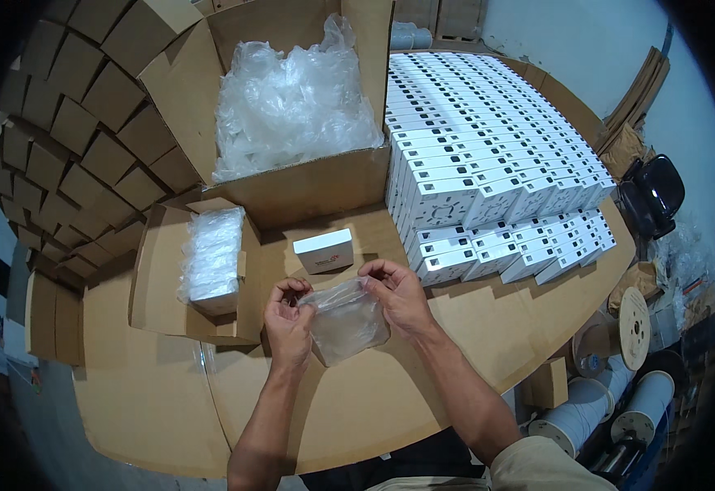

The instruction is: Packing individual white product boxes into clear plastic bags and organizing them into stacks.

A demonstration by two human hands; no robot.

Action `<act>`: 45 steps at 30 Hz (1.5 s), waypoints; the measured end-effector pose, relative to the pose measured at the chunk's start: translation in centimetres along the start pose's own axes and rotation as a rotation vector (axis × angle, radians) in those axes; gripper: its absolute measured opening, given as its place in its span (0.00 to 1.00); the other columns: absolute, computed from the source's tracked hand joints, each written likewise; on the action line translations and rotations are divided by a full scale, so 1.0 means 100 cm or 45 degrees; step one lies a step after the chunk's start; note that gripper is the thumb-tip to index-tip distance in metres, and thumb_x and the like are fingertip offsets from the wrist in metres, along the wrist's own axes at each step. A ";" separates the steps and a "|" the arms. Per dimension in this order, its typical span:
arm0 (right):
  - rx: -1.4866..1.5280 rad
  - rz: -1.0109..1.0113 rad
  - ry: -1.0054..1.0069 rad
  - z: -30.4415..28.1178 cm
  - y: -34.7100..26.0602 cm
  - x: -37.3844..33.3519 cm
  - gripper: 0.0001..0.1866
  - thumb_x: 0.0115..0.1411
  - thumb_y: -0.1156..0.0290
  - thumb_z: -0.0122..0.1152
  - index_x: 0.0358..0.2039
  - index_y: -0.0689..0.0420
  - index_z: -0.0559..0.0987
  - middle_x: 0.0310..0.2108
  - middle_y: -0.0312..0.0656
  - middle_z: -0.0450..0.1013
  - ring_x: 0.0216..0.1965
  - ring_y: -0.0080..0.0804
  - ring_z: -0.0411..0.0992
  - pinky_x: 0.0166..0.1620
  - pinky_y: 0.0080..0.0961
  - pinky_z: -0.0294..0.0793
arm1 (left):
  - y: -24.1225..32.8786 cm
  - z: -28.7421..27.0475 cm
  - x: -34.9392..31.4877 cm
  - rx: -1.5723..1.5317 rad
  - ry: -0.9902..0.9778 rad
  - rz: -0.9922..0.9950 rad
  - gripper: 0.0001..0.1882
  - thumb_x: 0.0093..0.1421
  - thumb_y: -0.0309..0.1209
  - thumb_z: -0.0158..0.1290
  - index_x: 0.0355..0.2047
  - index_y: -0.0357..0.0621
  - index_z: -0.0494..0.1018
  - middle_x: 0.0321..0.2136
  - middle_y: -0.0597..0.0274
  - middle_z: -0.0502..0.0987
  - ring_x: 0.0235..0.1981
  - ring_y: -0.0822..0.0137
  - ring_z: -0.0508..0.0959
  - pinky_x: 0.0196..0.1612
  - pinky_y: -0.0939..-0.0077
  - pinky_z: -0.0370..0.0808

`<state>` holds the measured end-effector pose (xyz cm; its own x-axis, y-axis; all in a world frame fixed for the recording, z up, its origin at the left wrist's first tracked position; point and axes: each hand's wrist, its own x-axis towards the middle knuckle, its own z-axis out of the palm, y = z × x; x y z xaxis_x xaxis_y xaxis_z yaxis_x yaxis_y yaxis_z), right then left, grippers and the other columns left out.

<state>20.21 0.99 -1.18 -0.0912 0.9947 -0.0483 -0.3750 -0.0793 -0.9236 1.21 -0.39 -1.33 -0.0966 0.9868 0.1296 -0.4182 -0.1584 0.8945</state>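
A clear plastic bag (347, 329) is stretched between my two hands above the cardboard-covered table. My left hand (289, 321) pinches its upper left corner, and my right hand (398, 296) pinches the upper right corner. Just beyond the bag, a small white box (324, 250) sits on the table, touched by neither hand. To the left stands an open carton (151, 274) holding a row of white boxes wrapped in clear plastic (214, 254). Whether the bag's mouth is parted I cannot tell.
A large open carton (316, 192) at the back is heaped with clear plastic bags (296, 102). Stacked white boxes (447, 192) fill the table's right side. Brown cartons (99, 131) pile up at the left. Cable spools (634, 327) and a black chair (656, 192) stand beyond the right edge.
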 end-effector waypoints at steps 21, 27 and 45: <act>-0.429 -0.103 0.037 0.001 -0.002 -0.001 0.08 0.67 0.74 0.57 0.46 0.60 0.75 0.24 0.33 0.71 0.24 0.13 0.65 0.28 0.17 0.66 | 0.001 -0.006 0.000 0.501 0.013 -0.068 0.07 0.72 0.32 0.49 0.41 0.41 0.72 0.26 0.74 0.70 0.27 0.80 0.69 0.33 0.83 0.69; -0.581 -0.450 -0.079 0.018 -0.027 -0.016 0.20 0.61 0.81 0.58 0.54 0.59 0.73 0.43 0.39 0.69 0.28 0.20 0.69 0.34 0.18 0.70 | 0.020 0.000 0.001 0.082 0.104 -0.431 0.06 0.71 0.29 0.48 0.45 0.44 0.70 0.31 0.68 0.73 0.28 0.77 0.73 0.32 0.84 0.72; -0.793 -0.299 0.014 0.019 -0.014 -0.015 0.09 0.68 0.70 0.57 0.36 0.63 0.78 0.23 0.45 0.74 0.24 0.29 0.73 0.31 0.29 0.72 | 0.014 0.011 -0.013 0.574 0.071 0.049 0.13 0.72 0.36 0.49 0.37 0.37 0.72 0.25 0.71 0.71 0.25 0.83 0.67 0.28 0.85 0.66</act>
<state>19.16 -0.53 0.92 -0.0617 0.9817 0.1802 0.2200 0.1894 -0.9569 1.75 -1.90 0.19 -0.1582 0.9753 0.1542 0.0205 -0.1529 0.9880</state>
